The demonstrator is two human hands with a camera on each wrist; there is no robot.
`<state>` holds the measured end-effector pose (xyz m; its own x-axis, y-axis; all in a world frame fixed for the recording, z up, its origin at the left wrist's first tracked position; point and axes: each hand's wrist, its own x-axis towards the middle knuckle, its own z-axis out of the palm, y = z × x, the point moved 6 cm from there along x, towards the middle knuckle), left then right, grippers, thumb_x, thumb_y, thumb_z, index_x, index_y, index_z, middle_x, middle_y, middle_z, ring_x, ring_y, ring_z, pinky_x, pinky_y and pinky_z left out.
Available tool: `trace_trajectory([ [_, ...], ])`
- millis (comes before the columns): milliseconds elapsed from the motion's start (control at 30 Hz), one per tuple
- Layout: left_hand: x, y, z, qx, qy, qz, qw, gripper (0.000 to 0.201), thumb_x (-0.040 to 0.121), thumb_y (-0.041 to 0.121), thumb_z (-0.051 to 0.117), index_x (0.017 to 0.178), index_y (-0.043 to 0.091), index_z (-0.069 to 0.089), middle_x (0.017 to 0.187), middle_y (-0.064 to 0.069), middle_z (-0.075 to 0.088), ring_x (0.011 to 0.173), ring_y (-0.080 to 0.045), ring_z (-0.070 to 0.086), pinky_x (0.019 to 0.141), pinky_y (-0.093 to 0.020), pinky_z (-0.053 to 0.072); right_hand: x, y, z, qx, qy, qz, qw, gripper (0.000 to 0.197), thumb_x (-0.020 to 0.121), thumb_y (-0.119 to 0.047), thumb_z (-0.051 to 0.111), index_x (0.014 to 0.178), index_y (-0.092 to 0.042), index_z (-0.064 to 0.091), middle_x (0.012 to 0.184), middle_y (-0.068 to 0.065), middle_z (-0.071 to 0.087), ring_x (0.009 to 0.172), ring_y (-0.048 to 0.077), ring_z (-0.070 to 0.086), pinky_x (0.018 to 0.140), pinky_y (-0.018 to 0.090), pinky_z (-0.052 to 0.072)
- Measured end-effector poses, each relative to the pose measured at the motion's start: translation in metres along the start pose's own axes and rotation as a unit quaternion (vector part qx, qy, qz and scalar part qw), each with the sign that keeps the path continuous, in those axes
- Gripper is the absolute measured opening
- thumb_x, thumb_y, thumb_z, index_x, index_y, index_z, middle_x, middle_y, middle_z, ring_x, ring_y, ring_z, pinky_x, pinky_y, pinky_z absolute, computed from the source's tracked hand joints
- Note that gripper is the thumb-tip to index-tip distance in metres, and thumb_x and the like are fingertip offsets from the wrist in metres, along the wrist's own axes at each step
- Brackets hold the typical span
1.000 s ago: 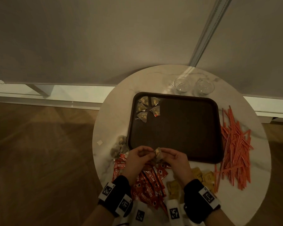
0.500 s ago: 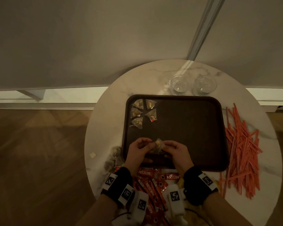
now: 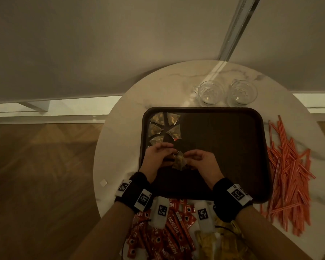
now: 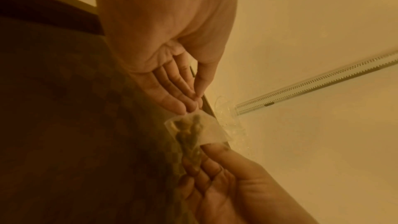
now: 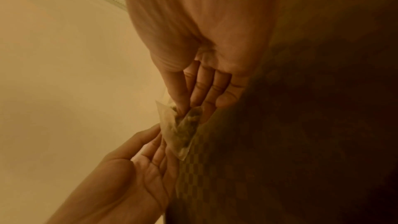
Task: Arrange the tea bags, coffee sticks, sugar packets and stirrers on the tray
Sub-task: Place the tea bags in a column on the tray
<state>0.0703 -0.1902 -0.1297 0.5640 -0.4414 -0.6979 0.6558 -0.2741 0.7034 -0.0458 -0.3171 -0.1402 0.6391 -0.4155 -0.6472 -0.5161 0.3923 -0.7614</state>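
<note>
A dark brown tray [image 3: 233, 147] lies in the middle of a round marble table [image 3: 120, 147]. Several pyramid tea bags [image 3: 165, 128] sit in its far left corner. Just in front of them, over the tray, both hands hold one more tea bag [image 3: 179, 162]. My right hand [image 3: 189, 160] pinches it between thumb and fingers [image 5: 185, 110]. My left hand [image 3: 172, 153] grips its other corner with the fingertips [image 4: 194, 101]. Red coffee sticks [image 3: 167, 231] and yellow sugar packets [image 3: 206, 243] lie near me under my wrists. Orange stirrers [image 3: 289, 175] are piled right of the tray.
Two empty glasses [image 3: 210, 92] [image 3: 242, 92] stand behind the tray's far edge. A small white scrap [image 3: 103, 182] lies at the table's left rim. Wooden floor lies to the left and a pale wall stands behind the table.
Both hands have carried the tea bag from the tray's near edge farther in, towards the tea bags at the far left. The head view has shifted forward.
</note>
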Motion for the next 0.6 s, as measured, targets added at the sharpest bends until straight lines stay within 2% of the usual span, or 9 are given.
trace_trajectory([
  [167,0.003,-0.001,-0.009,0.092,0.065,0.061,0.992,0.011,0.093,0.008,0.063,0.103,0.008,0.067,0.093,-0.006,0.074,0.077,-0.014,0.071,0.064,-0.028,0.059,0.022,-0.005,-0.001,-0.02,0.029,-0.008,0.999,0.018,0.083,-0.003,0.073,0.094,-0.017,0.071,0.091,0.0,0.076,0.082,0.011,0.072,0.061,0.02,0.05],
  [300,0.003,-0.019,-0.011,0.18,0.102,0.057,0.977,0.009,0.093,0.01,0.064,0.101,0.013,0.066,0.093,-0.006,0.072,0.074,-0.014,0.07,0.06,-0.026,0.058,0.034,-0.012,0.001,-0.046,0.083,-0.035,0.995,0.014,0.082,-0.005,0.076,0.085,-0.019,0.072,0.085,-0.001,0.075,0.075,0.009,0.07,0.05,0.014,0.048],
  [367,0.003,-0.023,-0.01,0.212,0.114,0.069,0.968,0.01,0.092,0.012,0.065,0.1,0.017,0.065,0.092,-0.004,0.071,0.072,-0.012,0.069,0.06,-0.024,0.057,0.038,-0.017,0.006,-0.069,0.092,-0.058,0.992,0.017,0.081,-0.003,0.077,0.082,-0.02,0.073,0.085,-0.001,0.075,0.079,0.009,0.071,0.06,0.015,0.054],
  [467,0.002,-0.023,-0.008,0.247,0.122,0.095,0.957,0.017,0.089,0.015,0.07,0.104,0.018,0.063,0.09,0.0,0.07,0.071,-0.011,0.069,0.062,-0.022,0.056,0.043,-0.021,0.014,-0.122,0.09,-0.076,0.986,0.02,0.081,-0.006,0.076,0.08,-0.025,0.072,0.086,-0.005,0.074,0.084,0.008,0.071,0.078,0.027,0.059],
  [600,0.002,-0.015,-0.002,0.309,0.117,0.135,0.934,0.02,0.087,0.018,0.073,0.103,0.023,0.062,0.083,0.005,0.068,0.068,-0.011,0.067,0.064,-0.027,0.059,0.044,-0.022,0.02,-0.211,0.088,-0.094,0.969,0.018,0.084,-0.014,0.075,0.085,-0.032,0.073,0.091,-0.012,0.073,0.088,0.004,0.067,0.081,0.029,0.057],
])
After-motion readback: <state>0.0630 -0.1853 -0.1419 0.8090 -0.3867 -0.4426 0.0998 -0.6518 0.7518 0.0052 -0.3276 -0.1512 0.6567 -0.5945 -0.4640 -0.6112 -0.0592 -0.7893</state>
